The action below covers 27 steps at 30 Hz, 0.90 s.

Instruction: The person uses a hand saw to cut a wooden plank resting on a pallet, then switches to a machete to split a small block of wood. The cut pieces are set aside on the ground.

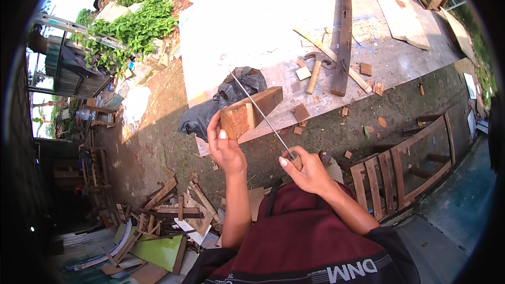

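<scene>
My left hand [225, 147] grips a short thick wooden block [269, 100] near its rough, reddish-brown end, thumb on the near side. My right hand [305, 171] is closed round the wooden handle of what looks like a hand saw [270, 125], its long thin metal blade seen edge-on. The blade slants up and left across the block, its tip out over the bright table. Whether it bites into the wood I cannot tell. A crumpled black plastic bag [202, 117] lies behind and left of the block.
On the large pale table [284, 76] are a claw hammer [315, 71], a long dark plank [344, 37], a thin wooden strip [357, 79] and small offcuts [301, 112]. A wooden frame [402, 165] lies at right. Scrap wood [173, 210] is piled at lower left.
</scene>
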Each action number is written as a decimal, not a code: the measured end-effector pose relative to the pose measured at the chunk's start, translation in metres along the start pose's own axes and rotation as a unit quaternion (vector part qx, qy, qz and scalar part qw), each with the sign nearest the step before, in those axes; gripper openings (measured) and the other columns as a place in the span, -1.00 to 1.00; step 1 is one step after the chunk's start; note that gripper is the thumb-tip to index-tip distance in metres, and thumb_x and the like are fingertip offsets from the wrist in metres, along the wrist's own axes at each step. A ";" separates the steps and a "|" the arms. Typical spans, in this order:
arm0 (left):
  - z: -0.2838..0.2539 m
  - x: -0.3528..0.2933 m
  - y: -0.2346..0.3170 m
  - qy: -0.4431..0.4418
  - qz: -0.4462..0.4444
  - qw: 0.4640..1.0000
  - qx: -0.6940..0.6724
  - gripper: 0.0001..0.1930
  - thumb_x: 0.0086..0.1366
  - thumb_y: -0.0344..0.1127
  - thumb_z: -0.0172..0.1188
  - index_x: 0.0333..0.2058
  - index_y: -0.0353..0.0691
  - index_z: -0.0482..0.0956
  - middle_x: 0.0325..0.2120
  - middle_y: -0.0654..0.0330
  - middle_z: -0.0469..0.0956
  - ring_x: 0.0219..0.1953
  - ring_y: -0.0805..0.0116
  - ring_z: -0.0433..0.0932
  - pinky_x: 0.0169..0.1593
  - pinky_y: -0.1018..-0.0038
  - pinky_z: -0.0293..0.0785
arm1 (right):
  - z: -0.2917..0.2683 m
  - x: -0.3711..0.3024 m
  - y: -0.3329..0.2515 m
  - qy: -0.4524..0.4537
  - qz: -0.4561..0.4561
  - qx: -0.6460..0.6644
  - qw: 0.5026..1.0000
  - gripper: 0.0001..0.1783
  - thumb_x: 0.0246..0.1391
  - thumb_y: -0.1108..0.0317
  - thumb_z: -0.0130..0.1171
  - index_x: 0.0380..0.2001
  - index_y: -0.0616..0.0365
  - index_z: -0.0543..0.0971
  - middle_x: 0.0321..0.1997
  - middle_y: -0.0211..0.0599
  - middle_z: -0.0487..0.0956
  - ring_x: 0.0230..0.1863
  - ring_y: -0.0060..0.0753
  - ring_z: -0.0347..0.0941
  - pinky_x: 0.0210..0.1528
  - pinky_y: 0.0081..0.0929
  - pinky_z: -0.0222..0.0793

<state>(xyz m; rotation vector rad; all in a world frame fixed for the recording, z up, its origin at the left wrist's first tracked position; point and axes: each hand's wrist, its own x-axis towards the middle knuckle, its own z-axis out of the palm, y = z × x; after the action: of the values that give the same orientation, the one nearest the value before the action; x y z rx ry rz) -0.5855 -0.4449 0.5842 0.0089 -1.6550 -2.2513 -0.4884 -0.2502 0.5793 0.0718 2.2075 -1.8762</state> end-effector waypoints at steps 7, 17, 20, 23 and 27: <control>0.013 0.031 0.005 0.085 0.043 0.995 -0.016 -0.56 0.43 -0.30 -0.32 0.12 -0.40 0.36 0.13 -0.21 0.49 0.19 0.00 0.50 0.28 0.10 0.49 | -0.003 -0.007 0.007 -0.003 -0.007 -0.024 1.000 -0.48 0.32 -0.01 0.19 -0.07 0.34 0.56 -0.67 -0.17 0.50 -0.61 -0.25 0.51 -0.41 -0.30 0.40; -0.012 0.081 0.003 0.172 0.007 0.982 -0.080 -0.63 0.46 -0.13 -0.32 -0.08 -0.23 0.42 -0.06 -0.16 0.61 0.07 0.00 0.59 0.17 0.08 0.52 | -0.033 -0.025 0.007 -0.012 -0.011 -0.121 0.993 -0.48 0.28 0.07 0.26 -0.06 0.43 0.56 -0.69 -0.18 0.42 -0.65 -0.29 0.44 -0.48 -0.31 0.34; -0.019 0.089 0.003 0.186 -0.005 0.979 -0.088 -0.63 0.44 -0.12 -0.32 -0.10 -0.21 0.42 -0.09 -0.15 0.62 0.05 -0.01 0.60 0.17 0.08 0.51 | -0.032 -0.024 0.007 -0.011 -0.017 -0.133 0.991 -0.50 0.26 0.09 0.28 -0.07 0.41 0.57 -0.69 -0.18 0.43 -0.65 -0.28 0.44 -0.48 -0.31 0.35; -0.025 0.095 0.000 0.194 -0.012 0.977 -0.090 -0.63 0.42 -0.12 -0.31 -0.10 -0.20 0.42 -0.11 -0.15 0.63 0.03 -0.01 0.60 0.16 0.08 0.51 | -0.028 -0.021 0.005 -0.012 -0.026 -0.133 0.991 -0.53 0.25 0.11 0.29 -0.07 0.39 0.58 -0.69 -0.19 0.43 -0.64 -0.27 0.44 -0.48 -0.30 0.36; -0.035 0.099 -0.003 0.208 -0.013 0.973 -0.102 -0.64 0.40 -0.12 -0.29 -0.11 -0.20 0.41 -0.12 -0.14 0.63 0.00 0.00 0.61 0.15 0.08 0.50 | -0.021 -0.017 -0.006 -0.028 -0.031 -0.130 0.991 -0.54 0.24 0.13 0.30 -0.07 0.38 0.58 -0.69 -0.20 0.44 -0.64 -0.27 0.45 -0.47 -0.30 0.36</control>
<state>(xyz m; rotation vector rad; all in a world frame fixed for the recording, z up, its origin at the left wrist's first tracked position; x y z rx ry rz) -0.6721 -0.5041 0.5901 0.4249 -1.2093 -2.2337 -0.4758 -0.2288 0.5917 -0.0958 2.4186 -1.5811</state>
